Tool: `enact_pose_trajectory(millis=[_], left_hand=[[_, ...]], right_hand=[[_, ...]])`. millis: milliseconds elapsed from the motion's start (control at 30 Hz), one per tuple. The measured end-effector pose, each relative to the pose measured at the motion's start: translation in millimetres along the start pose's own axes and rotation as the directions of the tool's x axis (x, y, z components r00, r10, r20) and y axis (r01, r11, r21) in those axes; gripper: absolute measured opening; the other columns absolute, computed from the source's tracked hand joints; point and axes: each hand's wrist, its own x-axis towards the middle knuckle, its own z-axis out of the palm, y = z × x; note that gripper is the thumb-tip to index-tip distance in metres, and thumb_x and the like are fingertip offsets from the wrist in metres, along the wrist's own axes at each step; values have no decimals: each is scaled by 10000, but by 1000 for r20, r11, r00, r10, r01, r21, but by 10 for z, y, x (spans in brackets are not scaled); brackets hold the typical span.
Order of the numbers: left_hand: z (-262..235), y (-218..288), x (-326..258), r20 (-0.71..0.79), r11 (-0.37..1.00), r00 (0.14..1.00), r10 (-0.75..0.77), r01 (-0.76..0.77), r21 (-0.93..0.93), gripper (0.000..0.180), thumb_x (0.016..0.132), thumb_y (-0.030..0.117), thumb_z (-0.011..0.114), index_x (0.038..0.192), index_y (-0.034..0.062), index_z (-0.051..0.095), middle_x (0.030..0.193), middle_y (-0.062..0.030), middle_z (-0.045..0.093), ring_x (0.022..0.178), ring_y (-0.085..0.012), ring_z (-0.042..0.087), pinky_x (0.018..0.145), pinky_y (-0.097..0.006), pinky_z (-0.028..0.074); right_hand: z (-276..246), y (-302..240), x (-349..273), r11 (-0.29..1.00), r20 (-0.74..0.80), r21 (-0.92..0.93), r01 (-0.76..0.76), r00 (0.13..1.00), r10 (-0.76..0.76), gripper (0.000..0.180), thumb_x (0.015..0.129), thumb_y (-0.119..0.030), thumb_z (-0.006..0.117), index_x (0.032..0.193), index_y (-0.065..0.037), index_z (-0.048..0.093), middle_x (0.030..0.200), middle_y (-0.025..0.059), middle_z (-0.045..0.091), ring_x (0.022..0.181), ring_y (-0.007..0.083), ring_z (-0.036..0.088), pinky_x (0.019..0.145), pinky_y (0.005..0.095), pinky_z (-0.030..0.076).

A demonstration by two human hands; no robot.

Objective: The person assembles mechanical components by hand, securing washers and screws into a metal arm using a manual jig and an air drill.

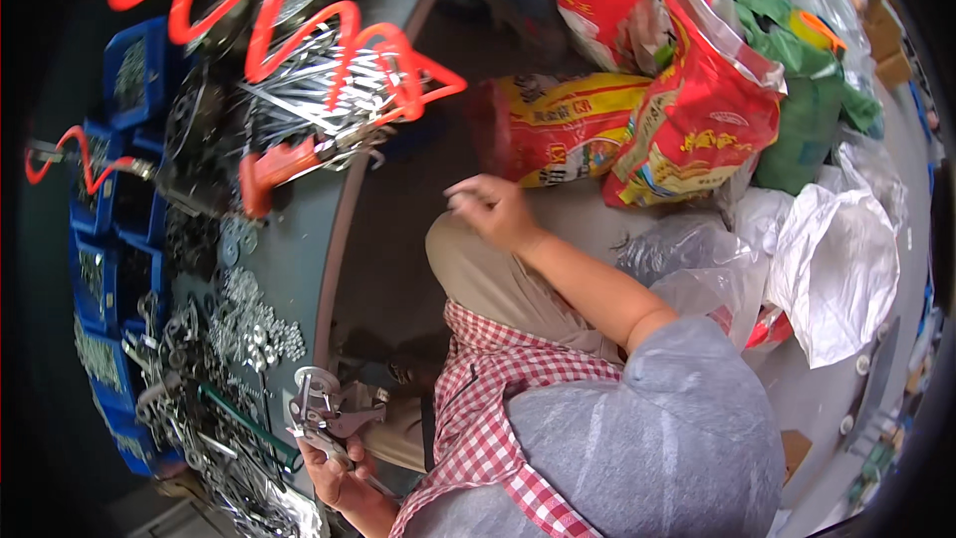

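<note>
My left hand (342, 475), low in the view beside the bench edge, is closed round a shiny metal assembly (334, 410) with a round disc, flat plates and a handle-like lower part. The hand partly covers it; its exact kind is unclear. Above my bent knee, away from the bench, is my right hand (493, 214), slightly blurred, its fingers curled together. Whether something small sits between those fingertips cannot be made out. Closest to the left hand on the bench are a pile of small shiny metal pieces (269, 337) and a heap of mixed metal parts (214, 428).
Blue bins (97, 284) of small hardware line the bench's far side. A red coiled hose (261, 35) hangs over long metal rods (324, 80) and a red-handled tool (274, 176). Red sacks (697, 105), a green sack (812, 125) and a white bag (832, 274) stand on the floor.
</note>
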Motion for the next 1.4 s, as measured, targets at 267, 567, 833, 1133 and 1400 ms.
enact_pose_trajectory(millis=[267, 567, 833, 1133, 1400], left_hand=[[414, -388, 527, -97, 969, 984, -152, 167, 181, 669, 654, 121, 651, 1220, -14, 323, 963, -191, 506, 603, -130, 492, 364, -172, 401], [973, -710, 1032, 64, 940, 941, -333, 326, 106, 746, 726, 17, 593, 1357, 72, 197, 1135, -157, 447, 690, -153, 477, 423, -167, 408], [1316, -976, 1093, 152, 907, 919, -363, 311, 283, 700, 685, 67, 651, 1291, 21, 304, 1069, -161, 505, 668, -141, 524, 407, -166, 433], [1341, -995, 1132, 86, 897, 937, -340, 295, 330, 681, 676, 91, 648, 1277, 28, 334, 1084, -155, 505, 666, -134, 541, 406, -169, 442], [1383, -1128, 1243, 49, 895, 921, -386, 362, 261, 648, 683, 50, 614, 1275, 28, 352, 1090, -174, 511, 674, -150, 546, 435, -181, 467]], right_hand=[[-2790, -907, 122, 790, -650, -607, 89, 516, -558, 91, 864, -58, 510, 924, -1, 546, 837, 62, 594, 762, 109, 549, 732, 249, 445], [-2615, -67, -2808, -12, 314, -444, -896, -168, 934, 298, 799, -282, 564, 971, -40, 589, 845, 89, 623, 772, 169, 596, 681, 288, 476], [-2634, -1150, -1674, 670, 495, -431, -604, 462, 735, 328, 843, -273, 535, 1012, 6, 567, 938, 141, 622, 878, 241, 576, 777, 339, 431], [-3683, -1094, 236, 141, 77, -990, -31, 711, 699, 413, 863, -369, 439, 977, -5, 596, 925, 215, 598, 867, 351, 578, 796, 412, 443], [-3676, -722, -160, 271, 221, -906, -324, 181, 958, 644, 841, -588, 362, 948, 3, 595, 898, 168, 621, 776, 274, 610, 741, 380, 461]])
